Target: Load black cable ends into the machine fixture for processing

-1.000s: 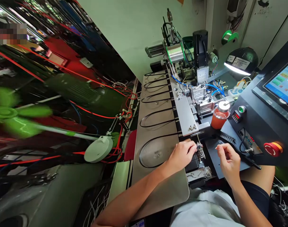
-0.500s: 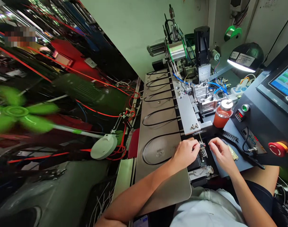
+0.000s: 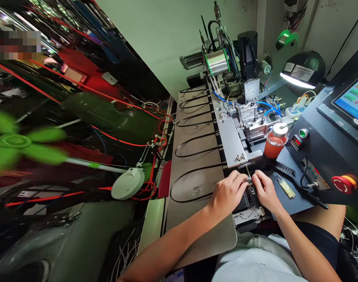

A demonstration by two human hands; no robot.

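Both hands meet at a small metal fixture (image 3: pixel 251 192) at the front end of the machine's rail. My left hand (image 3: pixel 229 192) reaches in from the left, fingertips pinched together beside the fixture's top. Facing it, my right hand (image 3: pixel 265 190) has thumb and forefinger pressed together at the fixture's right side. Whatever lies between the fingertips is too small or hidden to make out. A looped black cable (image 3: pixel 181 175) lies on the metal plate (image 3: pixel 202 231) left of my hands, its ends running to the right; several similar loops lie behind it.
A jar of red-orange contents (image 3: pixel 274 147), a black brush (image 3: pixel 302 186) and a small clear packet (image 3: pixel 284 186) stand or lie right of my hands. Beyond are a wire spool (image 3: pixel 217 62), a lit lamp (image 3: pixel 305 70) and a control panel with an emergency-stop button (image 3: pixel 343 184). A green fan (image 3: pixel 17 141) spins at left.
My right hand has moved left to the fixture, closing the gap to my left hand and uncovering the clear packet. My left fingers have shifted slightly, and the nearest cable loop has moved left.
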